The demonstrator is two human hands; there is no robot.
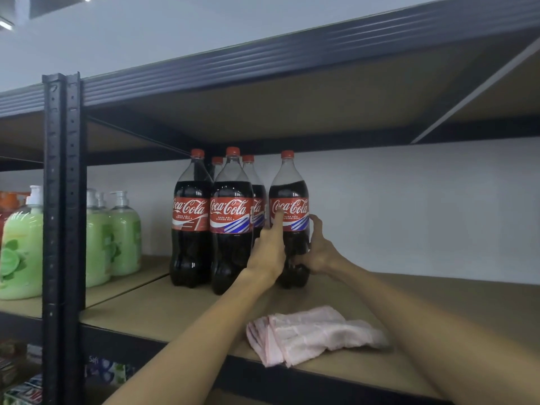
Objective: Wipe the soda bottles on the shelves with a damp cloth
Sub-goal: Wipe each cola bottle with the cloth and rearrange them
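One upright Coca-Cola bottle [289, 188], with a red cap, a red label and dark cola up to its shoulder, stands between the left hand [268, 249] and the right hand [318, 252], which both grip its lower half. Four more bottles [230, 217] of the same kind stand upright in a cluster on the shelf [175, 311], just left of the left hand. A folded pale pink cloth [312, 334] lies flat by the shelf's front edge, below both hands and touched by neither.

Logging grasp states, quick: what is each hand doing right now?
Left hand: holding the rightmost cola bottle, one digit straight up its label.
Right hand: holding the same bottle, fingers curled round its other side.
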